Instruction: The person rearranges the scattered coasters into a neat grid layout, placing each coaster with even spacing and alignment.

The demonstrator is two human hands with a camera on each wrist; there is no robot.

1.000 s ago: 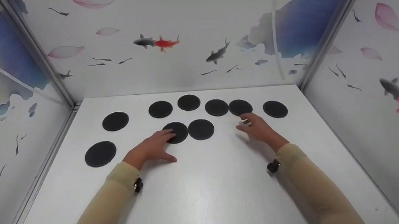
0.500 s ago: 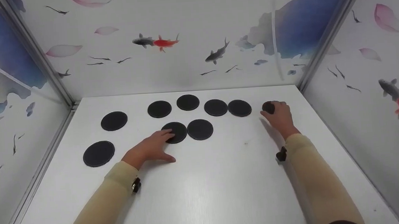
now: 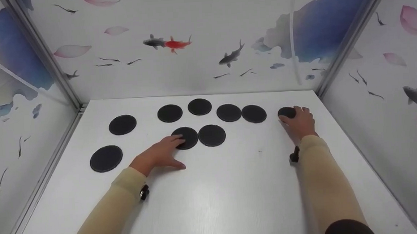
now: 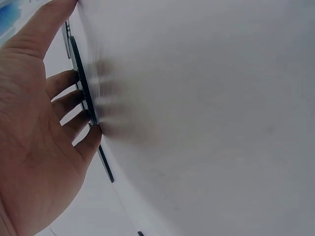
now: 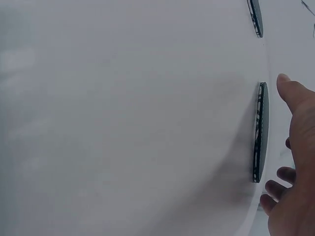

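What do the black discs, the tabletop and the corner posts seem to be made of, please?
Black discs: matte, perhaps rubber or leather; their faces show little shine, which leaves it open. Tabletop: smooth, satin, probably laminate, given its soft reflections. Corner posts: likely aluminium, dull grey like metal.

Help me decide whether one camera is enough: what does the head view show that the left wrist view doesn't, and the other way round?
Only the head view: the right grip at the far-right disc, and the red fish printed on the back wall.

Only the left wrist view: the palm of the left grip, and a nearly edge-on look at the touched disc.

Both: the left grip, that touched disc and the white table.
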